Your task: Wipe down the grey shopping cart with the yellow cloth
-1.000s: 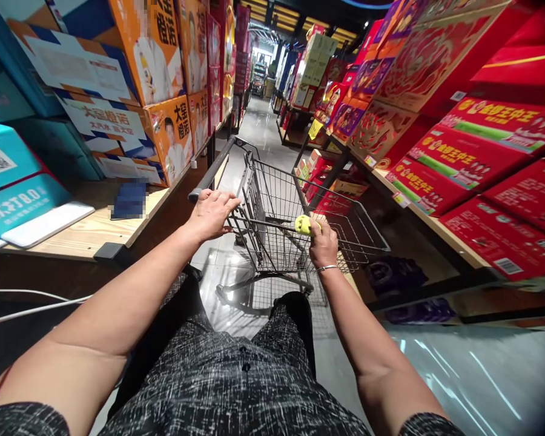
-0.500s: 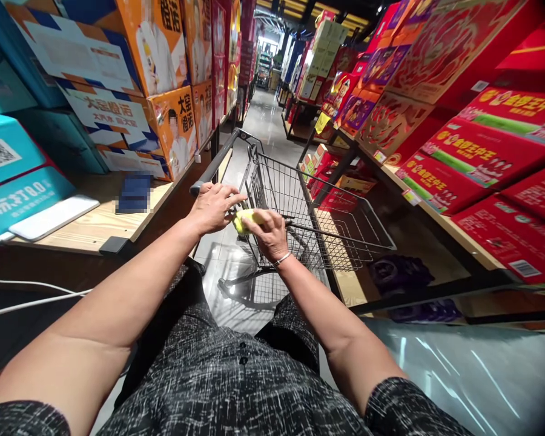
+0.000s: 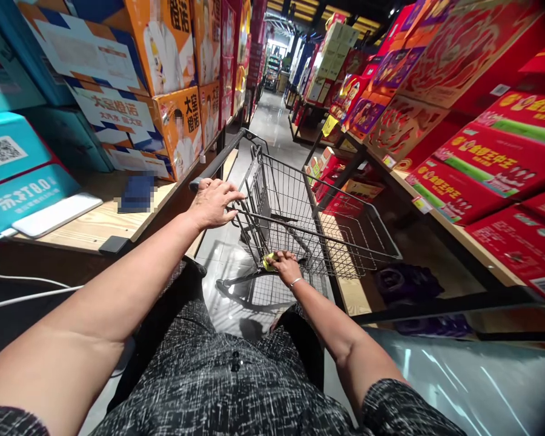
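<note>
A metal wire shopping cart [image 3: 345,233] stands in the aisle before me. My left hand [image 3: 213,203] is closed around its dark push handle [image 3: 220,160] near the close end. My right hand [image 3: 287,267] is lower, against the near wire wall of the basket, fingers pressed on a small yellow cloth [image 3: 269,261]. A thin bracelet is on my right wrist. My black-and-white patterned clothing fills the bottom of the view.
Orange and white cartons [image 3: 163,72] and teal boxes [image 3: 18,181] fill the wooden shelf [image 3: 95,224] on the left. A white device [image 3: 57,215] with a cable lies there. Red gift boxes [image 3: 476,163] line the right shelves. The glossy aisle floor [image 3: 272,124] runs ahead.
My right hand carried the yellow cloth from the cart's right rail over to the handle end, then down to the lower near side of the basket. My left hand stayed on the handle.
</note>
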`<move>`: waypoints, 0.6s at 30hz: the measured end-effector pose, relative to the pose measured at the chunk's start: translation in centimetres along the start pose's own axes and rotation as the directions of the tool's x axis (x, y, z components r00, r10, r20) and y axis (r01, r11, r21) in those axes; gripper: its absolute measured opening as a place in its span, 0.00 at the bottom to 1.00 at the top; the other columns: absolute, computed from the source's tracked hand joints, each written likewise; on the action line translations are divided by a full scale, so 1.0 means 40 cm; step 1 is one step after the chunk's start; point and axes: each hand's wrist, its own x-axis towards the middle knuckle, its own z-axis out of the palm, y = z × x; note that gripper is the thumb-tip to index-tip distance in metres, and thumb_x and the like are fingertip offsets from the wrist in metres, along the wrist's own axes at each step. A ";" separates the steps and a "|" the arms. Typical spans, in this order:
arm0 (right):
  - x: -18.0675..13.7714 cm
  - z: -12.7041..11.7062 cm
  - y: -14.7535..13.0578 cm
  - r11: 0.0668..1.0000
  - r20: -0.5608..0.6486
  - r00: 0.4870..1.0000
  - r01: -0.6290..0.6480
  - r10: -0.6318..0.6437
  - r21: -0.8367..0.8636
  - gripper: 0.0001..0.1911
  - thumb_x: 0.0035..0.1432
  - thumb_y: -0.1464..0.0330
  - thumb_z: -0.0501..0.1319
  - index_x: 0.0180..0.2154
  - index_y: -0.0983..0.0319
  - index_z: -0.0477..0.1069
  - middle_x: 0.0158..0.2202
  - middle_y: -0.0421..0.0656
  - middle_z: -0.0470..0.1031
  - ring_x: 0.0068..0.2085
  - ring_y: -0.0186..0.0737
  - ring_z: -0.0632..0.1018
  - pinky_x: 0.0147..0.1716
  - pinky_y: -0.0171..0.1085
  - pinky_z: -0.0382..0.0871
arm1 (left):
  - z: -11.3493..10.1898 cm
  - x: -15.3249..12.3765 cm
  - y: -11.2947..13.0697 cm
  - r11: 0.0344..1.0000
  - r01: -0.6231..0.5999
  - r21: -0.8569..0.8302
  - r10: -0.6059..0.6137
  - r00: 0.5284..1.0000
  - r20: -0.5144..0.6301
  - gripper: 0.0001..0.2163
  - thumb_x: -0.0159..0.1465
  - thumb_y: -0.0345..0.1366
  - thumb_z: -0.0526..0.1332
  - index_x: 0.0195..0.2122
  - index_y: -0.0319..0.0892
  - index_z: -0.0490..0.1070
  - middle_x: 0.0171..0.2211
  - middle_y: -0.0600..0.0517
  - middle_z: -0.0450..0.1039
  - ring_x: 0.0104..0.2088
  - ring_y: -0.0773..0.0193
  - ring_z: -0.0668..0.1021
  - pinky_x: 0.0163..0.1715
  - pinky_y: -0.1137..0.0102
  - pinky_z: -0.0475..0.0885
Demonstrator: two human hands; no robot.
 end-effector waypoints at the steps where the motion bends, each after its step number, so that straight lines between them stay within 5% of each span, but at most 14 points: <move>1: 0.028 -0.023 -0.003 1.000 -0.014 1.000 0.000 0.000 0.001 0.16 0.64 0.73 0.56 0.43 0.51 0.80 0.47 0.44 0.74 0.49 0.43 0.67 0.45 0.46 0.65 | 0.004 0.002 0.012 1.000 0.014 0.008 -0.014 1.000 -0.024 0.19 0.61 0.41 0.62 0.54 0.49 0.74 0.56 0.47 0.69 0.57 0.46 0.66 0.59 0.50 0.54; 5: 0.142 -0.141 -0.016 0.994 -0.194 0.978 -0.084 0.070 -0.067 0.21 0.66 0.70 0.55 0.54 0.44 0.74 0.56 0.45 0.69 0.60 0.51 0.62 0.58 0.54 0.60 | 0.045 0.016 0.091 0.996 -0.082 -0.039 0.082 0.996 -0.020 0.24 0.60 0.34 0.62 0.59 0.48 0.69 0.64 0.46 0.63 0.65 0.46 0.60 0.64 0.46 0.45; 8: 0.186 -0.192 -0.014 0.983 -0.283 0.955 -0.129 0.088 -0.130 0.23 0.66 0.70 0.56 0.56 0.42 0.72 0.57 0.45 0.68 0.61 0.53 0.61 0.59 0.54 0.57 | 0.085 0.027 0.136 0.991 -0.131 -0.041 0.133 0.990 0.048 0.26 0.59 0.32 0.62 0.60 0.46 0.66 0.60 0.44 0.68 0.64 0.46 0.62 0.66 0.44 0.39; 13: 0.128 -0.105 0.023 0.974 -0.211 0.977 -0.073 0.027 -0.216 0.22 0.63 0.71 0.61 0.53 0.40 0.74 0.54 0.43 0.71 0.57 0.49 0.63 0.56 0.51 0.57 | 0.113 0.032 0.129 0.987 -0.142 0.081 0.133 0.986 0.102 0.16 0.58 0.30 0.60 0.48 0.46 0.72 0.43 0.46 0.76 0.58 0.47 0.68 0.67 0.45 0.38; 18: -0.015 0.001 0.055 0.965 -0.059 0.998 -0.045 0.031 -0.258 0.13 0.60 0.71 0.63 0.41 0.47 0.80 0.45 0.42 0.75 0.49 0.44 0.66 0.46 0.45 0.59 | 0.111 0.044 0.105 0.981 -0.130 0.147 0.111 0.985 0.132 0.09 0.60 0.38 0.62 0.41 0.46 0.72 0.41 0.48 0.75 0.57 0.48 0.69 0.68 0.46 0.41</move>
